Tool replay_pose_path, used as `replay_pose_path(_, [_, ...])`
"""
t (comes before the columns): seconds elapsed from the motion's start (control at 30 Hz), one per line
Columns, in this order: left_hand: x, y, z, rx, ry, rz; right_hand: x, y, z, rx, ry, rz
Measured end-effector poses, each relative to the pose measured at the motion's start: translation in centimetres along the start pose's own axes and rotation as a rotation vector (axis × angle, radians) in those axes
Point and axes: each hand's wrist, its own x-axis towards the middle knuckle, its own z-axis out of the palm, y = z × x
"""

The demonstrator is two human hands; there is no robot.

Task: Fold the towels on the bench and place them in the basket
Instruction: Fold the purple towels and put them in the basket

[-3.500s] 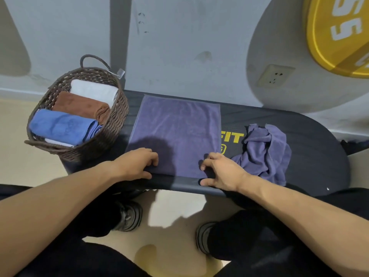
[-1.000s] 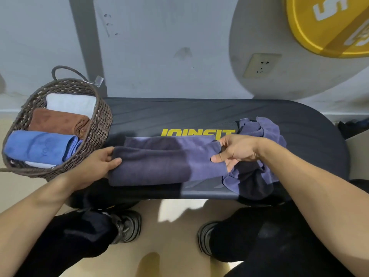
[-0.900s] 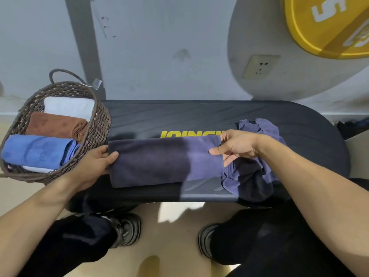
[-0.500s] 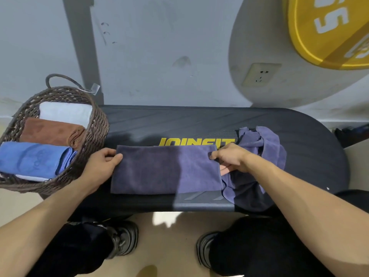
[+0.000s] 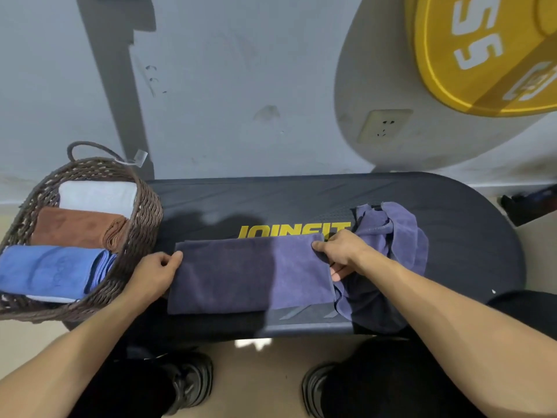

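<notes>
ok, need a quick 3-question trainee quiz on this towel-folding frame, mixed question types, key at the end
1. True or false: the wicker basket already holds folded towels.
2. Multiple choice: where does the crumpled purple towel lie? A) in the basket B) on the bench, beside the right hand C) on the floor
3. Fill in: the left hand and the right hand each grip one end of the ____ purple towel.

Key: 1 true (a white, a brown and a blue one show); 2 B; 3 folded.
</notes>
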Motion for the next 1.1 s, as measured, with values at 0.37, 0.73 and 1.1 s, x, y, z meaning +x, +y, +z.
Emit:
replay_pose_path(0.37, [-3.3,-0.5,-0.6,0.304,-0.073,-0.030,-5.0,2.1,3.6,-0.257,0.146,0.013])
replay_pose_path(0.73, [-8.4,-0.4,-0.1,0.542,0.101,0.022,-8.0,5.6,5.5,-0.427,0.128,0.035])
replay_pose_path(1.1, [-12.4,4.5,9.7,0.590,0.098,0.467,-8.2,5.5,5.9,-0.370,0.321,-0.075])
